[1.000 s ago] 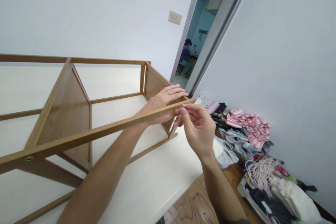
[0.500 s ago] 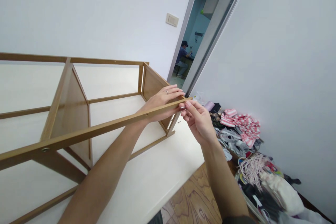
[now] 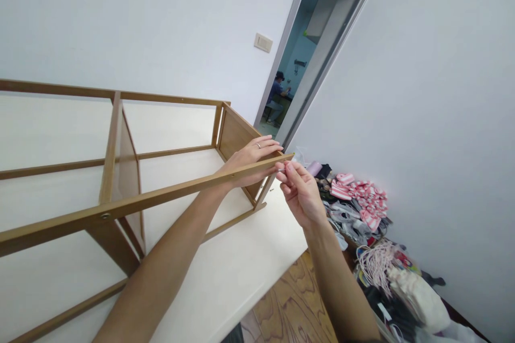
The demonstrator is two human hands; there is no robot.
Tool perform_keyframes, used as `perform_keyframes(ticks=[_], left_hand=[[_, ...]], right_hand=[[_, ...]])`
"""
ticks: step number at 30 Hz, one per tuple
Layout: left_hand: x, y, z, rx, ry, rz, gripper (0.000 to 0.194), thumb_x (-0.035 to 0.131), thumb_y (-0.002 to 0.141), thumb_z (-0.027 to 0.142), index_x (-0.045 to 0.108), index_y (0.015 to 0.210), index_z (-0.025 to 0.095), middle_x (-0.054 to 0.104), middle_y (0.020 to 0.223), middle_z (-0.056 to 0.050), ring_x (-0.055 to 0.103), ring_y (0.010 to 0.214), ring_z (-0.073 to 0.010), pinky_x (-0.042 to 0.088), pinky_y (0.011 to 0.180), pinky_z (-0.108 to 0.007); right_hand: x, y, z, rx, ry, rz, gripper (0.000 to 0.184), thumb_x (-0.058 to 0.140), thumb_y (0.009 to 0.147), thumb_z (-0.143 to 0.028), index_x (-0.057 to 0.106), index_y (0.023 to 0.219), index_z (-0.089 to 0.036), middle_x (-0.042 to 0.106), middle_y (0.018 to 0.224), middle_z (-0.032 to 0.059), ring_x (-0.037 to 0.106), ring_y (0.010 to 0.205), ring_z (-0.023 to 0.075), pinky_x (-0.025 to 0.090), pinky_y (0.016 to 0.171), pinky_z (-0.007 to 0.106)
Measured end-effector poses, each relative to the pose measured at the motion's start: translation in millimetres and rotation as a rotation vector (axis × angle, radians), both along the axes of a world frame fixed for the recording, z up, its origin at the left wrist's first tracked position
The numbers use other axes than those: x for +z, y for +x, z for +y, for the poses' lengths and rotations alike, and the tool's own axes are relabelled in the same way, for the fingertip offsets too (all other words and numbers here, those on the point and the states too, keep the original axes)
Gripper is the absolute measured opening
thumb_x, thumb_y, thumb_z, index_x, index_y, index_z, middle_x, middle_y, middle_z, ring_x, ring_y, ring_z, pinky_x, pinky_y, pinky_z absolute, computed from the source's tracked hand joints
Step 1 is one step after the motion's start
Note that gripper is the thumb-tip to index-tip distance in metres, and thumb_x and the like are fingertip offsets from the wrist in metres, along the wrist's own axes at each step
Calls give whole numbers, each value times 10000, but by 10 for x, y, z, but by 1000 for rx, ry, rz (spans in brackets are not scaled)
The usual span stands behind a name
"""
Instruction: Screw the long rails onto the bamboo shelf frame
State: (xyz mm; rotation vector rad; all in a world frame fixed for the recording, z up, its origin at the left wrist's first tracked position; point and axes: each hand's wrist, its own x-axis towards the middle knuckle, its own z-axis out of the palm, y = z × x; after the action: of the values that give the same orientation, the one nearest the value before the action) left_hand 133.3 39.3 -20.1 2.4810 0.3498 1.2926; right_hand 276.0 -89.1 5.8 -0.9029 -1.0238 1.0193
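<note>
Frame (image 3: 173, 193) could wobble if your left hand (image 3: 246, 157), closure unclear, shifts; small piece (image 3: 281, 170) could slip from your right hand's (image 3: 303, 196) pinch near surface (image 3: 245, 257) edge.

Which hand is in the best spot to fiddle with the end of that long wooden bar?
Probably the right hand: its fingertips are pinched together right by the end of the wooden bar. The left hand reaches behind the bar, spread against the end panel.

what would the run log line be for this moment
left hand: on end panel | right hand: pinching small item at front rail end | wooden frame: on white table
</note>
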Motion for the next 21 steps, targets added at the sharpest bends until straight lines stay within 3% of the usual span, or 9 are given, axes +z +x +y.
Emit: perform_keyframes(ticks=[5,8,12,14,16,18,21], left_hand=[[10,1,-27,20,-2,-8,493,652,985,482,665,1375,180,657,1461,-116,459,1512,-295,414,1268,-499],[15,11,-63,36,19,-41,460,659,981,434,672,1372,191,671,1438,-119,475,1495,-299,420,1258,-514],[32,16,-102,42,22,-67,424,674,960,358,671,1354,201,670,1441,-114,482,1490,-303,416,1255,-527],[46,11,-109,43,-4,-70,415,690,943,347,665,1332,204,639,1486,-128,469,1507,-308,410,1255,-536],[49,3,-120,48,-21,-72,446,702,937,370,642,1341,192,560,1568,-159,451,1524,-314,391,1264,-542],[21,-6,-159,68,-37,-80,534,701,945,423,582,1406,183,454,1647,-187,420,1544,-321,371,1272,-548],[-136,-23,-322,152,-116,-82,662,652,979,481,431,1540,208,349,1705,-187,347,1583,-322,339,1284,-567]], right_hand=[[91,39,-262,-70,86,-118,324,832,850,-414,658,1074,-258,724,805,-31,716,663,116,489,521,181],[-12,248,-252,-188,79,-243,267,722,913,-438,643,1095,-259,668,829,-35,664,648,104,478,527,197],[-455,619,-45,-248,-32,-358,262,609,976,-464,644,996,-205,622,829,-23,608,593,98,455,507,209],[-740,773,77,-267,-122,-450,305,586,1020,-468,658,1008,-172,646,864,1,625,635,111,510,556,237],[-996,882,183,-290,-198,-558,318,648,1022,-439,659,1173,-159,697,1067,48,686,845,155,606,735,323],[-1184,940,273,-309,-237,-677,369,667,1015,-418,638,1289,-172,678,1250,86,695,1039,214,617,884,419],[-1350,946,399,-335,-236,-854,388,670,1013,-413,629,1324,-184,653,1330,98,677,1133,245,598,957,467]])
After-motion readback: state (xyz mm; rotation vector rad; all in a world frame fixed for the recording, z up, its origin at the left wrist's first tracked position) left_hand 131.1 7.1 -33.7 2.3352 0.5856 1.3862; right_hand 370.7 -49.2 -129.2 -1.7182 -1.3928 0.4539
